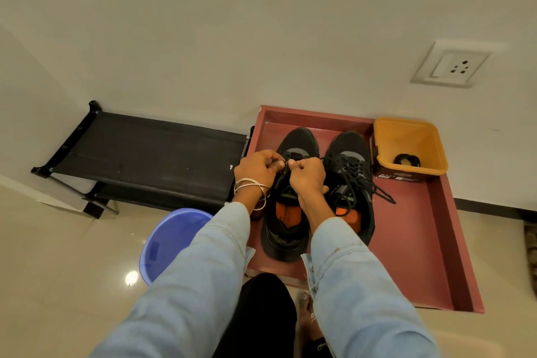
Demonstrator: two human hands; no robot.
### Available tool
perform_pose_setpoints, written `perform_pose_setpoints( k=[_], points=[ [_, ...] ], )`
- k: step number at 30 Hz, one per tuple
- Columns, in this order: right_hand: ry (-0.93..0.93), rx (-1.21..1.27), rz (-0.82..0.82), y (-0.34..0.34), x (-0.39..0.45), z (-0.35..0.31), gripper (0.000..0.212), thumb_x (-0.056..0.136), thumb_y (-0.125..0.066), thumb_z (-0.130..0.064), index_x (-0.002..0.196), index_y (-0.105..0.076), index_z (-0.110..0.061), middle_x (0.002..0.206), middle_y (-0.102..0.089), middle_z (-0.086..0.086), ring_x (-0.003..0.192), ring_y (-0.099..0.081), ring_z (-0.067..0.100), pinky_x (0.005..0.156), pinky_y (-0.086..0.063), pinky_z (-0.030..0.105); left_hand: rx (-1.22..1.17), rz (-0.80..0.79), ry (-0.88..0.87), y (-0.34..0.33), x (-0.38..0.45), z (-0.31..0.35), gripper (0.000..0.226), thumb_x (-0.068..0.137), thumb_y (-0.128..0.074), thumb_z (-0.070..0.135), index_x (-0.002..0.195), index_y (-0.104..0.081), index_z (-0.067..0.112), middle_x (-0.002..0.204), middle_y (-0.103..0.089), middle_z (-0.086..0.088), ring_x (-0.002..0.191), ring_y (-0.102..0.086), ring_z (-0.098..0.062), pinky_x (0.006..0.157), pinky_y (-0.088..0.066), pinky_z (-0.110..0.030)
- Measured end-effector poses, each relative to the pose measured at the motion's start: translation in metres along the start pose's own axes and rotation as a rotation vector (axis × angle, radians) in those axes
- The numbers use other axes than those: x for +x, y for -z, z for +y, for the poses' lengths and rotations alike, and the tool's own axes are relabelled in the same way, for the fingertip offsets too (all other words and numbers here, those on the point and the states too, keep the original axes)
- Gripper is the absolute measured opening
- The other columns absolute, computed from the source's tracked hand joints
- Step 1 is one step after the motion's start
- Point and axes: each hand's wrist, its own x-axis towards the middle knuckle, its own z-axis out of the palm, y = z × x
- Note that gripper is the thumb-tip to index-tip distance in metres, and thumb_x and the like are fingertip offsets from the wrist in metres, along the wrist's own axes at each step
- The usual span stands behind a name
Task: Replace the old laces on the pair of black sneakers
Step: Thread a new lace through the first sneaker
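Two black sneakers with orange insoles stand side by side in a maroon tray point(412, 241). Over the left sneaker point(286, 229), my left hand point(257, 167) and my right hand point(308, 176) meet near the lower eyelets. Both pinch a thin black lace point(287, 164) between curled fingers. The right sneaker point(350, 180) is laced with black laces, whose loose ends trail to the right over the tray. A coiled black lace point(406, 160) lies inside an orange tub point(409, 144) at the tray's far right corner.
A low black shoe rack point(145, 154) stands against the wall, left of the tray. A blue plastic bucket point(168, 244) sits on the tiled floor near my left forearm. A wall socket point(450, 67) is above the tub. My foot shows near the tray's near edge.
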Motion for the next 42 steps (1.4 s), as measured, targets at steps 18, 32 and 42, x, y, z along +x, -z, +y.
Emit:
perform_pose_setpoints(
  k=[18,32,42],
  points=[
    [0.515,-0.498,0.129,0.043,-0.07,0.03,0.025,0.093,-0.058,-0.018,0.106,-0.064,0.002,0.11,-0.056,0.017,0.102,-0.055,0.034,0.084,-0.046,0.038,-0.498,-0.026,0.266,-0.006,0.016,0.001,0.026,0.093,-0.05,0.017,0.076,-0.066,0.006,0.083,-0.068,-0.015,0.072,-0.059,-0.028,0.073,-0.052,-0.04],
    [0.404,-0.712,-0.01,0.041,-0.067,0.029,0.027,0.095,-0.044,-0.009,0.116,-0.054,0.006,0.112,-0.061,0.021,0.101,-0.062,0.031,0.081,-0.051,0.032,-0.958,0.183,-0.055,0.124,0.004,0.081,0.011,0.091,-0.056,0.016,0.082,-0.06,0.018,0.062,-0.058,0.004,0.042,-0.042,-0.006,0.042,-0.038,-0.019],
    [0.347,-0.584,-0.074,0.027,-0.042,0.033,0.052,0.09,-0.055,-0.006,0.135,-0.036,0.01,0.132,-0.046,0.029,0.123,-0.046,0.039,0.102,-0.043,0.04,0.125,-0.08,-0.114,0.003,0.003,0.013,0.013,0.085,-0.067,0.021,0.091,-0.076,0.015,0.1,-0.068,-0.01,0.088,-0.064,-0.027,0.085,-0.053,-0.04]
  ],
)
